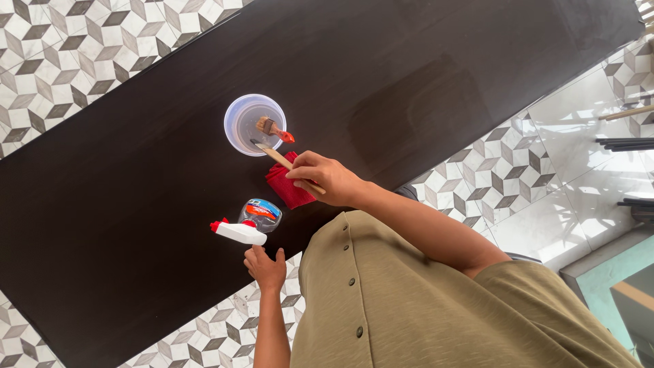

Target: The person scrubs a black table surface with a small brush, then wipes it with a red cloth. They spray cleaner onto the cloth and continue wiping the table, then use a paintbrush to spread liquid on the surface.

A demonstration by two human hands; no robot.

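My right hand grips a thin wooden-handled brush whose dark tip reaches the rim of a clear round plastic cup. Inside the cup rests a second brush with an orange-red handle. A red cloth lies on the dark table, partly under my right hand. My left hand sits at the table's near edge with fingers apart, just below a spray bottle lying on its side, with a white trigger head and red nozzle. I cannot tell if the hand touches it.
The long dark table runs diagonally over a floor of grey and white geometric tiles. My olive buttoned shirt fills the lower right. Dark rods and a wooden stick lie on pale tiles at far right.
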